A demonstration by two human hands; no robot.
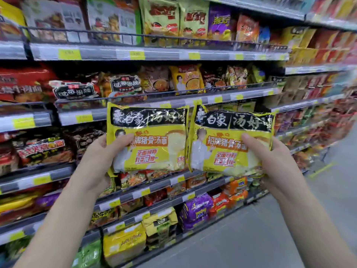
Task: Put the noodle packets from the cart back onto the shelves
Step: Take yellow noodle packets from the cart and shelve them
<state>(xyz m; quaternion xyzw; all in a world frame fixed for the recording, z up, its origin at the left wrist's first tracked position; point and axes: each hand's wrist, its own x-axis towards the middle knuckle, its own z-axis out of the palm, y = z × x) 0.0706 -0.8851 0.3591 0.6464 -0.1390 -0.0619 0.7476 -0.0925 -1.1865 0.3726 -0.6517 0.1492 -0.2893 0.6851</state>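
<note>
I hold two identical yellow noodle packets upright, side by side, in front of the shelves. My left hand [100, 161] grips the left yellow packet [154, 140] at its lower left edge, thumb across the front. My right hand [270, 159] grips the right yellow packet [222, 144] at its right side, thumb on the front. Both packets have a black band with white lettering along the top. They float just in front of the middle shelf [173, 102] and touch each other edge to edge. The cart is not in view.
Shelving with several tiers runs from left to far right, packed with noodle packs: red and black ones [40, 149] at left, purple [197, 209] and yellow multipacks [123, 246] low down. Wire rails and yellow price tags [84, 118] front each shelf. Grey aisle floor [270, 238] lies at lower right.
</note>
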